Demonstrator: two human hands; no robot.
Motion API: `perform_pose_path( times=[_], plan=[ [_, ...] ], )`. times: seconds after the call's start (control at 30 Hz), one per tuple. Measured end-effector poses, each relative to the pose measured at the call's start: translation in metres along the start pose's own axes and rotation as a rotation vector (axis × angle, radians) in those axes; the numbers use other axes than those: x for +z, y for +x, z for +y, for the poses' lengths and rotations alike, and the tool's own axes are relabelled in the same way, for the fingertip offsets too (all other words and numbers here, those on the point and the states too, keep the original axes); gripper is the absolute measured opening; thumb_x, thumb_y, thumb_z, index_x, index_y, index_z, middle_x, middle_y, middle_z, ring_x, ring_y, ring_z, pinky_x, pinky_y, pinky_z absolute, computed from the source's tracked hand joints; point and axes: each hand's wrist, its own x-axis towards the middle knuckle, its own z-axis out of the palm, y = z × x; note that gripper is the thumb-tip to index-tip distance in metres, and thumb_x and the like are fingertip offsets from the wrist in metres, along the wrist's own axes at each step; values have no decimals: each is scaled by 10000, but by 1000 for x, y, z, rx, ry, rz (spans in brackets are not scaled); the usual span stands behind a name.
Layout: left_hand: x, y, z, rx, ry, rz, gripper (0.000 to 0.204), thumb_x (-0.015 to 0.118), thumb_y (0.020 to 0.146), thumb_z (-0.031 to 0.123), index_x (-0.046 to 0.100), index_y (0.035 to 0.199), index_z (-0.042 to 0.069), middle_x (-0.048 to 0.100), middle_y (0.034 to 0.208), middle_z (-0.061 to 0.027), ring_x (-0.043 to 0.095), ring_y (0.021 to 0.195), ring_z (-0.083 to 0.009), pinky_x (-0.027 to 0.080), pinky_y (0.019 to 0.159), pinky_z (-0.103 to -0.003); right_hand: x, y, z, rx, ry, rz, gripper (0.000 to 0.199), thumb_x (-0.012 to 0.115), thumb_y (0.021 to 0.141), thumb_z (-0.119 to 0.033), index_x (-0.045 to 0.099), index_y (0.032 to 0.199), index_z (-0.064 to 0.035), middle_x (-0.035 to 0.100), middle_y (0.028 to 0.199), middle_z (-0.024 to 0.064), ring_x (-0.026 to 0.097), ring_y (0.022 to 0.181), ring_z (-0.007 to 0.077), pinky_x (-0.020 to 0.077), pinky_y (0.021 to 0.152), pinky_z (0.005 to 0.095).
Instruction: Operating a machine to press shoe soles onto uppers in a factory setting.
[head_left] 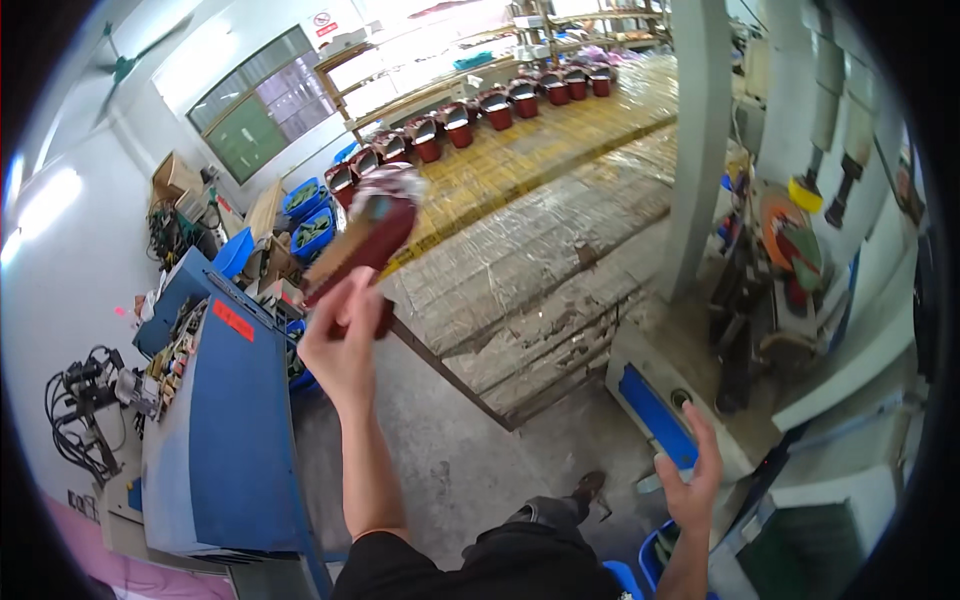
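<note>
My left hand (pixel 345 335) is raised in front of me with fingers closed on one end of a dark red shoe (pixel 385 235). The shoe is tilted and blurred by motion; a tan sole-like face and a shiny, wrinkled silvery covering at its upper end show. Beyond it, a row of similar dark red shoes (pixel 457 127) stands along the far side of a long plastic-covered table (pixel 530 255). My right hand (pixel 692 480) is empty at the lower right, thumb and fingers apart, near a machine base with a blue panel (pixel 655 412).
On the left stands a blue machine cabinet (pixel 235 430). Blue baskets (pixel 313 232) with green pieces sit behind it. A pale post (pixel 700 140) rises at the table's right end, beside a machine (pixel 790 250) with a round orange part. Another blue basket (pixel 650 560) is near my right forearm.
</note>
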Motion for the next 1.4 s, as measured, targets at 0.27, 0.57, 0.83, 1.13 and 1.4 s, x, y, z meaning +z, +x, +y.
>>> perform_pose_path(
  times=[0.27, 0.57, 0.83, 1.13, 1.4],
  plan=[
    [48, 87, -124, 41, 573, 327, 411, 858, 810, 240, 749, 1056, -71, 761, 1092, -191, 747, 958, -292, 554, 899, -344, -10, 17, 88, 408, -104, -170, 592, 740, 840, -82, 559, 1391, 35, 593, 1407, 187, 556, 1320, 296, 393, 1130, 395],
    [88, 80, -80, 801, 1145, 356, 432, 701, 964, 366, 675, 1154, -21, 727, 1046, -177, 717, 943, -304, 574, 862, -423, -233, -204, 261, 700, -296, 463, 502, 627, 980, -97, 506, 1457, -2, 628, 1356, 181, 617, 1227, 230, 481, 1084, 387],
    [360, -128, 28, 612, -161, -617, 489, 687, 985, 343, 601, 1276, -40, 691, 1143, -214, 689, 1020, -315, 570, 893, -445, -399, -225, 289, 1146, -284, 260, 393, 632, 918, -242, 671, 1268, -66, 724, 1187, 121, 674, 1088, 300, 524, 955, 417],
    [622, -227, 160, -241, -383, -1476, 485, 621, 1009, 218, 553, 1411, -45, 574, 1398, -158, 596, 1258, -238, 515, 1034, -385, -442, -268, 403, 1188, -964, 612, 662, 695, 864, -463, 585, 1381, -65, 676, 1277, 205, 624, 1226, 372, 464, 1101, 441],
    [673, -288, 144, -420, -462, -1208, 432, 798, 851, 161, 675, 1203, -57, 707, 1084, -124, 706, 889, -220, 602, 750, -353, -393, -296, 278, 1133, -530, 1251, 665, 845, 781, -387, 667, 1282, 13, 728, 1154, 193, 706, 1039, 293, 541, 937, 371]
  ],
)
